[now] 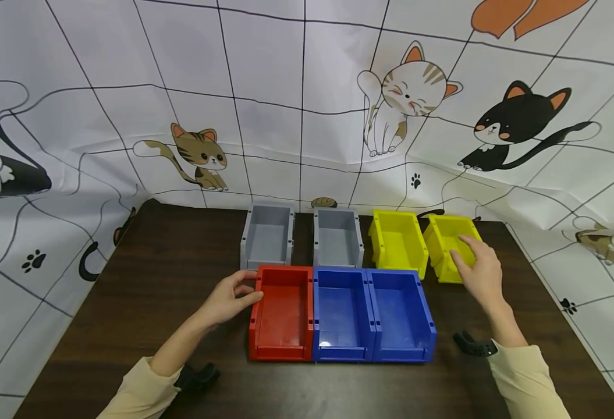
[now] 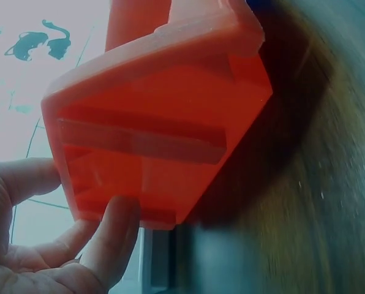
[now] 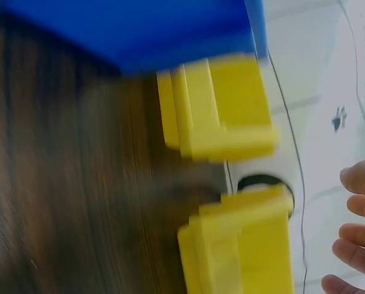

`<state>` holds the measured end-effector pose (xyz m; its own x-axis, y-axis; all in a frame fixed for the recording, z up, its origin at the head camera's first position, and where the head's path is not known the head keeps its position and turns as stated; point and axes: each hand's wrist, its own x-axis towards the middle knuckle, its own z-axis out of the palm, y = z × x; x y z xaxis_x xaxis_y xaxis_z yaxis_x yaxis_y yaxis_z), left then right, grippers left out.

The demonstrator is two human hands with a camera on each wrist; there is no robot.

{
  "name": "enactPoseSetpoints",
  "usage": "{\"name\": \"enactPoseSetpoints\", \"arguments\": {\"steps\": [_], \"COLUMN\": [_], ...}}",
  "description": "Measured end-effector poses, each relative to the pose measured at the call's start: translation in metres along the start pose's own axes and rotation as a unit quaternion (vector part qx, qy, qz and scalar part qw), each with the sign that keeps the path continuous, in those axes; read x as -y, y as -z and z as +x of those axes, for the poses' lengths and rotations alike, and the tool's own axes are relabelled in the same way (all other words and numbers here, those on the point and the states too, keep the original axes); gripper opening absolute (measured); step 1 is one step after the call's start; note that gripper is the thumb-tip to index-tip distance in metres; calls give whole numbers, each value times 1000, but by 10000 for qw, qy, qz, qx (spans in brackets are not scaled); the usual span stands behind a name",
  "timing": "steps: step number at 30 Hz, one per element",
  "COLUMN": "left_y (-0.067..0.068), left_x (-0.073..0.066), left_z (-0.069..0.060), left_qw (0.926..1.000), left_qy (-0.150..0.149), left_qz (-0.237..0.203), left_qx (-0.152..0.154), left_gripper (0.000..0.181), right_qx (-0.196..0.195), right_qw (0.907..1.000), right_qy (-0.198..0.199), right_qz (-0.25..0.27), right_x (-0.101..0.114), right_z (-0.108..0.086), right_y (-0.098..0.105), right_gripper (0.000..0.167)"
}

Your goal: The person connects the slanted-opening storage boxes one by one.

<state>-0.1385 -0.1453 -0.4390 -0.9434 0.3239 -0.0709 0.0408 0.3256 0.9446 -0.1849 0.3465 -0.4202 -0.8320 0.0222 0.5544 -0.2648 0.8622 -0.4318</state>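
Observation:
A red storage bin (image 1: pixel 283 314) stands at the front, flush against two blue storage bins (image 1: pixel 343 314) on its right. At its back left corner my left hand (image 1: pixel 228 298) grips the rim, thumb at the edge; the left wrist view shows fingertips (image 2: pixel 116 229) on the outer side wall of the red bin (image 2: pixel 164 116). My right hand (image 1: pixel 479 270) hovers over the rightmost yellow bin (image 1: pixel 445 247), fingers spread and relaxed, holding nothing. In the right wrist view its fingers (image 3: pixel 357 239) stand apart from the yellow bins.
Behind the front row stand two grey bins (image 1: pixel 267 235) and another yellow bin (image 1: pixel 398 241). All visible bins look empty on the dark wood table (image 1: pixel 181 238). A white cat-print sheet (image 1: pixel 265 64) hangs behind and at both sides. Each wrist bears a black strap (image 1: pixel 475 344).

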Motion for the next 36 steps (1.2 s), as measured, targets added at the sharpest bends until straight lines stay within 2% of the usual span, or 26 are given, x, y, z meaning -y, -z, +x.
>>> {"name": "enactPoseSetpoints", "arguments": {"steps": [8, 12, 17, 23, 36], "left_y": [13, 20, 29, 40, 60], "left_x": [9, 9, 10, 14, 17], "left_z": [-3, -5, -6, -6, -7], "left_qw": [9999, 9999, 10000, 9998, 9992], "left_qy": [142, 81, 19, 153, 372], "left_qz": [86, 89, 77, 108, 115], "left_qx": [-34, -37, -4, 35, 121], "left_gripper": [45, 45, 45, 46, 51], "right_qx": [82, 136, 272, 525, 587], "right_qw": [9969, 9943, 9911, 9848, 9717], "right_qy": [-761, -1019, -1257, -1617, -2287], "right_qz": [-189, -276, -347, -363, -56], "right_x": [-33, -43, -51, -61, -74], "right_z": [11, 17, 24, 27, 24], "right_y": [0, -1, -1, 0, 0], "right_gripper": [34, 35, 37, 38, 35]}}
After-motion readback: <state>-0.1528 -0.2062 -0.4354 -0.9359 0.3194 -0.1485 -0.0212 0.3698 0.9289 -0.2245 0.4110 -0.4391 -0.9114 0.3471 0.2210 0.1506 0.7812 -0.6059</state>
